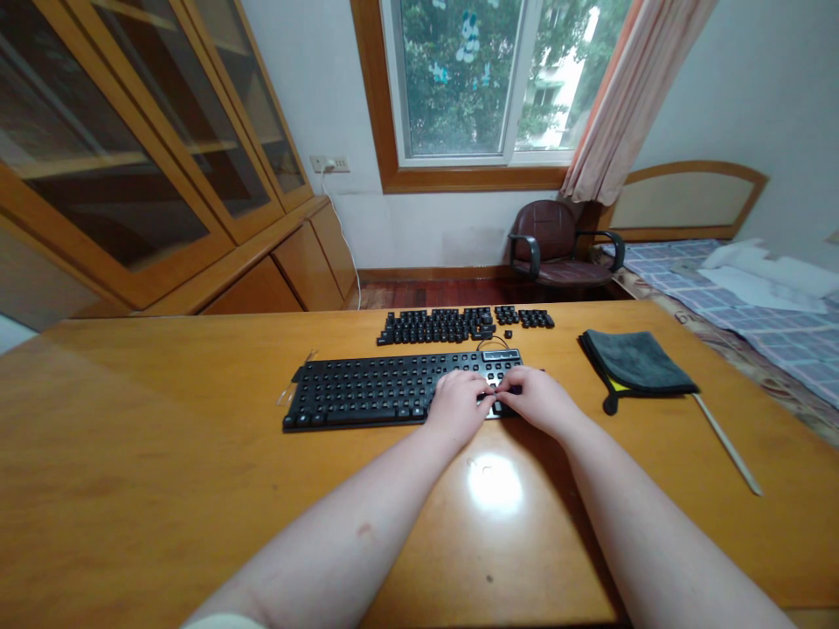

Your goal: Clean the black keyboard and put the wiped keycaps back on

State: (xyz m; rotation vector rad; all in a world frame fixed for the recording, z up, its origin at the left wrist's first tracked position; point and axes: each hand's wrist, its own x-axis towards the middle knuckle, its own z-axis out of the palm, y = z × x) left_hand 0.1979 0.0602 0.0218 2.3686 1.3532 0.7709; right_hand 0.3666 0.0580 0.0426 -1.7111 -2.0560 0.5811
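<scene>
A black keyboard (367,390) lies on the desk, most of its keycaps off so the small key stems show in rows. Some keycaps stay on along its bottom row. Over its right part, my left hand (461,402) rests with thumb and forefinger pinched together. My right hand (534,397) meets it from the other side, also pinching at the number pad. The fingertips nearly touch, and whatever is between them is too small to make out. Behind the keyboard, loose black keycaps (436,326) stand in rows, with one single keycap (508,334) apart.
On the right of the wooden desk (197,489) lie a folded grey cloth (639,360) and a thin pale stick (727,445). Thin clear wire pieces (287,391) lie by the keyboard's left end. Beyond the desk stand a chair (545,229) and a bed (773,297).
</scene>
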